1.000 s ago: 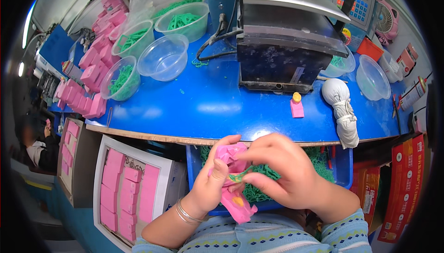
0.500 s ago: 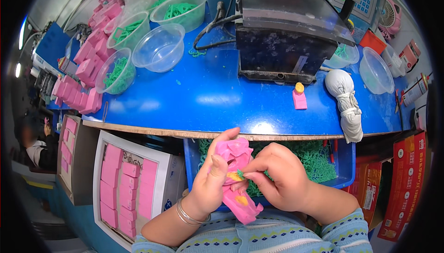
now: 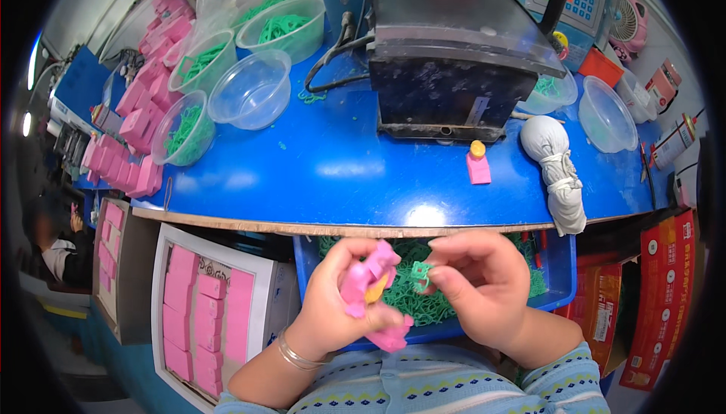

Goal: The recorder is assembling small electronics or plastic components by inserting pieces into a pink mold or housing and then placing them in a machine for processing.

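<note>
My left grip curls firmly round pink piece, yellow patch showing, thumb across its lower part. My right grip nearly closed: thumb and fingertip pinch green scrap, index finger raised clear of thumb. Scrap just beside pink piece, apart. Both before desk's near edge, over left half of blue tray.
</note>
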Demonstrator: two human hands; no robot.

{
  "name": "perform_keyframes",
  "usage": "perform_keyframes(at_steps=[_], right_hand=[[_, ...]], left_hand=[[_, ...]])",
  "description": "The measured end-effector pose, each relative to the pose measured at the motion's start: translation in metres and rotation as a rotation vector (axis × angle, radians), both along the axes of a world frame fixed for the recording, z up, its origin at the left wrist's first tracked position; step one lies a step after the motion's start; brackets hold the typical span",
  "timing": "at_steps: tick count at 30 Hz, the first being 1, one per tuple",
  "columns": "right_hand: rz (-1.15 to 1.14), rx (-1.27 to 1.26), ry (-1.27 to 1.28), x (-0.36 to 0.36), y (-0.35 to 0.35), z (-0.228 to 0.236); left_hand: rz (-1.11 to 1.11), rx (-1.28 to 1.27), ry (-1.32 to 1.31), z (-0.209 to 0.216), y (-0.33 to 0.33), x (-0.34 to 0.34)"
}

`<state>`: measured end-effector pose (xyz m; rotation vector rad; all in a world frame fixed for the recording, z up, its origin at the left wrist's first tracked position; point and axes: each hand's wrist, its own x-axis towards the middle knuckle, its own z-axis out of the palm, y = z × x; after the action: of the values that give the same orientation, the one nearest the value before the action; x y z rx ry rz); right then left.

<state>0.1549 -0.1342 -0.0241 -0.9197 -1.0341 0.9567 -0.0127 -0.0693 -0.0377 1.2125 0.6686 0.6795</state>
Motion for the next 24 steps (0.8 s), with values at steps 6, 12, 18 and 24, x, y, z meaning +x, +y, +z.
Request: perform_keyframes(at_steps=[6,12,18,24], right_hand=[[0.062,-0.191,0.391,0.004,0.007,-0.003],[0.108,-0.315,0.590,-0.005,0.006,-0.012],[0.062,-0.139,0.287,-0.012,0.005,-0.021],[0.096,-0.107,-0.332,-0.003,0.004,-0.016]], left_hand=[[-0.358,0.152,0.091,-0.010,0.007,-0.010],[-0.107,-0.023,0.022,0.002,-0.010,0.009],[0.075,0.020,-0.080,-0.004,-0.013,0.011],[0.133,0.176,-0.154,-0.013,-0.008,0.008]])
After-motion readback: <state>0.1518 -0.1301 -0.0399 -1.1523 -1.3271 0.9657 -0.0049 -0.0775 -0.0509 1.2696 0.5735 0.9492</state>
